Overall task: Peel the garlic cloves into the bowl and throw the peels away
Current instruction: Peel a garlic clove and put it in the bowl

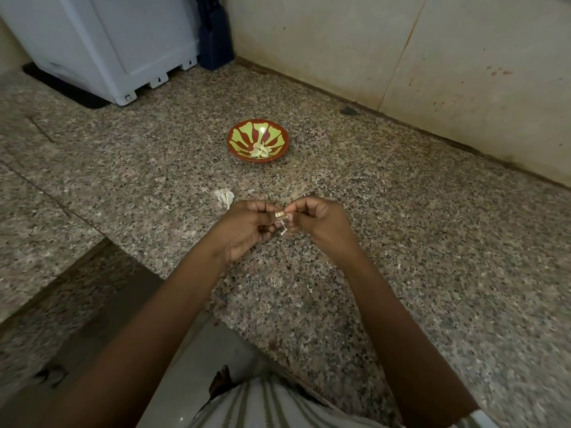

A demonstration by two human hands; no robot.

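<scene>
One garlic clove (280, 214) sits between the two hands, held above the counter and in front of the person's body. The left hand (247, 230) pinches it from its side with thumb and curled fingers. The right hand (318, 222) meets it from the other side, fingertips closed on the clove's end or its skin; which of the two I cannot tell. A thin pale strip of peel (282, 231) dangles below the clove, between the two hands.

Just beyond the left hand's knuckles, a small heap of white papery peels (225, 196) lies on the speckled granite countertop (401, 242). Farther back, well apart from the hands, stands a red bowl (272, 134) with a yellow-green pattern inside. Several peeled cloves (261, 149) lie together at its bottom.

At the back left corner of the counter stands a white plastic appliance (108, 41), and just beside it, against the wall, a dark blue object (214, 35) that is too shadowed to identify. A stained beige tiled wall (401, 57) runs along the right side of the counter. At the bottom edge, a striped garment (272, 406) shows between the forearms, with pale floor (191, 366) below the counter's edge.
</scene>
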